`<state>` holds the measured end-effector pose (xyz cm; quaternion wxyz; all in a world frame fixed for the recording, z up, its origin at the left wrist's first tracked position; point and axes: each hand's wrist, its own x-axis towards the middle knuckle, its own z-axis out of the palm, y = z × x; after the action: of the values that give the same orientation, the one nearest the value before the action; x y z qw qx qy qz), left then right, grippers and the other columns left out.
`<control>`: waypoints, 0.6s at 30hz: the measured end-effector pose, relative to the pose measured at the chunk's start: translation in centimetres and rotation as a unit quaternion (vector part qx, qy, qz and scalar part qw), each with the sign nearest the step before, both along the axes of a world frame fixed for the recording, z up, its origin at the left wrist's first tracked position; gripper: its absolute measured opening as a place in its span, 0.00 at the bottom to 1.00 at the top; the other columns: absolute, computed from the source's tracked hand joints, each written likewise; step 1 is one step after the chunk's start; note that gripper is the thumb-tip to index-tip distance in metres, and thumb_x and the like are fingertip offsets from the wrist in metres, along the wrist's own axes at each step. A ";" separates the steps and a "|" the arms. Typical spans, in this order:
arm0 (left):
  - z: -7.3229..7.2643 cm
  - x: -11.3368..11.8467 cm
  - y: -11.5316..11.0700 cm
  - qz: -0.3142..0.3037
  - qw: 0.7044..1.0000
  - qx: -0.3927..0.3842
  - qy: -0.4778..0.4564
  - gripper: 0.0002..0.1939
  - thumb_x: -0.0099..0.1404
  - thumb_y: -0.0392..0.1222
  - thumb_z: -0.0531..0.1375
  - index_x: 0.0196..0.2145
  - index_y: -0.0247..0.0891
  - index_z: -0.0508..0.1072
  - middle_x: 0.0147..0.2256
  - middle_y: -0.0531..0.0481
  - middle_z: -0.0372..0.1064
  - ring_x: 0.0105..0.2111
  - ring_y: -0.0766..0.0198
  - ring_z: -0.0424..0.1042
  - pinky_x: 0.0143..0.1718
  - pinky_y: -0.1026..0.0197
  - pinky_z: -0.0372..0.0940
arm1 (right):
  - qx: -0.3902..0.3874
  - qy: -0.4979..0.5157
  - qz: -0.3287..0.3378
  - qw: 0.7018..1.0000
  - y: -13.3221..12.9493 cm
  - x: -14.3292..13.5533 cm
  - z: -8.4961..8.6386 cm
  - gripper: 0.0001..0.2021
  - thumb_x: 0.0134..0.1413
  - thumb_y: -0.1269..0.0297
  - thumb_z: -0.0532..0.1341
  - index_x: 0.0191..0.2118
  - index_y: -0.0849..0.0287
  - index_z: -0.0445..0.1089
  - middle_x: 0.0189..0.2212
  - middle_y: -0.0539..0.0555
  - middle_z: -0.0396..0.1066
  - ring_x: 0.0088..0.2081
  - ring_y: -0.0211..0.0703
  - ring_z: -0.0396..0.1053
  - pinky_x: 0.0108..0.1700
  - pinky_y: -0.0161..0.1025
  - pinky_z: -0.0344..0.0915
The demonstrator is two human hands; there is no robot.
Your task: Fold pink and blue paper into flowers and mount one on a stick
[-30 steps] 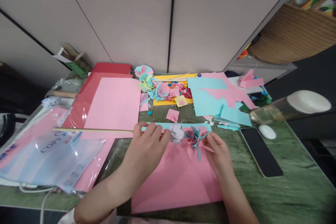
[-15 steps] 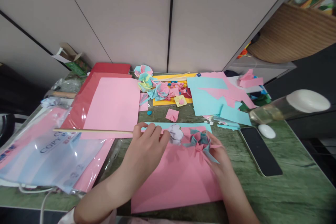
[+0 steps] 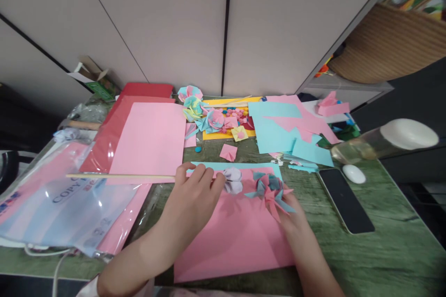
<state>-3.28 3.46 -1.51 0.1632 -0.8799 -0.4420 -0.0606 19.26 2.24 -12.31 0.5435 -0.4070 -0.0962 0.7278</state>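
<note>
Just rolled flower (image 3: 270, 189) round in right hand (image 3: 292, 211) versus a second ago, and shifted it a little right, away from white bud (image 3: 233, 181). Holding flower from behind now, above right part of pink sheet (image 3: 233, 241), near its top edge; can't see exact fingertip placement past the folds. Pinching stick (image 3: 118, 176) in left hand (image 3: 195, 195), close to bud end, nearly unmoved apart from a slight dip at far tip. Reading that as adjusting flower's angle while steadying stick; looks unjoined, with a small gap between flower and bud. On containers: see clear bag (image 3: 69, 222) at left, printed COPY, with pink and blue showing; can't separate contents from print. Spot open carton (image 3: 99, 86) at back left, flaps up; can't see inside. Note capped bottle (image 3: 362, 144) at right, beyond phone (image 3: 346, 199), with clear wall and white cap; can't make out contents or tell whether standing or lying. Find no box under small balls (image 3: 235, 113) at back centre, just yellow sheet (image 3: 218, 136), carrying mostly pink ones plus some yellow and blue, with paper blooms (image 3: 214, 120) overlapping at left.
</note>
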 end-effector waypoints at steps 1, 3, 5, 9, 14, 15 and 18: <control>0.0 0.0 -0.1 0.000 1.000 -0.001 0.000 0.14 0.60 0.25 0.46 0.30 0.36 0.68 0.23 0.50 0.63 0.27 0.59 0.63 0.36 0.53 0.54 | 0.001 0.006 0.002 1.000 0.0 0.0 0.1 0.09 0.33 0.74 0.66 0.25 0.55 0.71 0.22 0.45 0.71 0.24 0.33 0.67 0.27 0.30 0.65; -0.2 0.0 -0.1 0.002 1.000 -0.010 -0.003 0.15 0.60 0.25 0.46 0.31 0.36 0.69 0.23 0.50 0.63 0.27 0.59 0.63 0.37 0.53 0.54 | -0.001 0.015 0.002 1.000 0.0 -0.1 0.4 0.08 0.33 0.74 0.66 0.24 0.55 0.71 0.21 0.46 0.71 0.24 0.34 0.67 0.27 0.30 0.65; -0.4 -0.2 0.2 0.008 1.000 -0.026 -0.006 0.15 0.60 0.24 0.46 0.30 0.37 0.68 0.24 0.50 0.64 0.28 0.59 0.63 0.37 0.53 0.54 | -0.009 0.021 -0.003 1.000 0.0 -0.2 0.5 0.07 0.33 0.72 0.67 0.24 0.55 0.72 0.22 0.46 0.72 0.25 0.34 0.68 0.27 0.30 0.65; -0.7 -1.9 2.5 0.069 0.995 -0.068 0.006 0.15 0.60 0.24 0.47 0.34 0.37 0.70 0.27 0.47 0.67 0.31 0.56 0.65 0.39 0.50 0.53 | -0.030 0.025 -0.028 0.999 0.1 -0.2 0.2 0.09 0.33 0.70 0.68 0.27 0.55 0.73 0.27 0.48 0.75 0.30 0.35 0.70 0.31 0.30 0.67; -0.9 -7.7 6.6 0.242 0.968 -0.056 0.019 0.15 0.64 0.31 0.46 0.43 0.36 0.68 0.34 0.41 0.70 0.38 0.50 0.65 0.40 0.45 0.52 | -0.038 0.029 -0.068 0.997 0.6 -0.1 -1.0 0.04 0.39 0.67 0.67 0.25 0.56 0.71 0.29 0.49 0.75 0.32 0.37 0.71 0.34 0.34 0.66; -1.1 -9.4 7.3 0.261 0.963 -0.065 0.019 0.15 0.66 0.35 0.45 0.45 0.35 0.67 0.36 0.40 0.70 0.39 0.48 0.65 0.39 0.45 0.53 | -0.037 0.030 -0.077 0.996 0.7 0.0 -1.2 0.04 0.39 0.66 0.66 0.24 0.56 0.70 0.26 0.48 0.75 0.31 0.36 0.71 0.34 0.35 0.66; -2.6 -14.9 9.0 0.328 0.942 -0.069 -0.006 0.19 0.69 0.44 0.42 0.45 0.34 0.67 0.35 0.39 0.68 0.38 0.48 0.63 0.36 0.47 0.53 | -0.045 0.038 -0.099 0.993 0.8 0.3 -1.6 0.06 0.39 0.67 0.66 0.21 0.57 0.68 0.20 0.47 0.72 0.25 0.34 0.68 0.33 0.35 0.65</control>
<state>-18.22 12.45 -4.07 0.1101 -0.6948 -0.7104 0.0223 19.58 3.07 -13.95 0.5972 -0.4108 -0.0014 0.6889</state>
